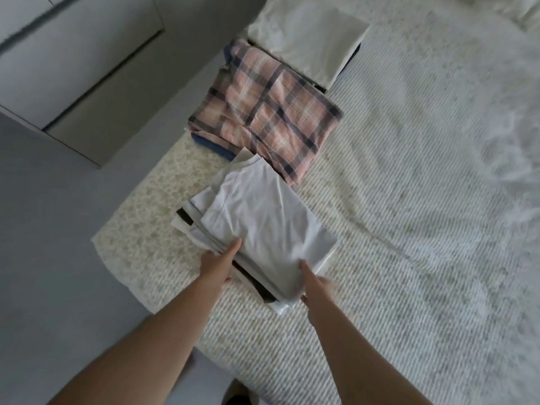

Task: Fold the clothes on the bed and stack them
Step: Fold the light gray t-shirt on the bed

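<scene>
Floor [43, 229]: grey, along the left side, with a pale cabinet [73, 68] at upper left.
Bed edge: a cream patterned sheet [152, 206] shows beside the floor; the ribbed white bedspread [409, 200] covers everything to the right.
Left hand [217, 266]: forearm reaches in from the lower left, fingers stretched forward and close together, pressed flat against the left side of the nearest pile; thumb hidden, so a grip cannot be told.
White folded garment [263, 220]: top of the nearest stack [198, 226], near the bed's left edge. Its long axis runs diagonally, from the near right corner by the hands up toward the far left, where a seamed end points at the plaid pile. Under it, white and dark layers stick out on the left and near sides.
Right hand [317, 283]: forearm comes in from the bottom centre, index finger extended onto the near right corner of the white garment; remaining fingers blurred, curled near the pile's edge, not clearly clamped.
Plaid garment [263, 112]: pink and navy check, folded, lying on something dark blue, just beyond the near stack, same diagonal.
Pale folded piece [306, 42]: farthest along the row, on top of dark cloth.
</scene>
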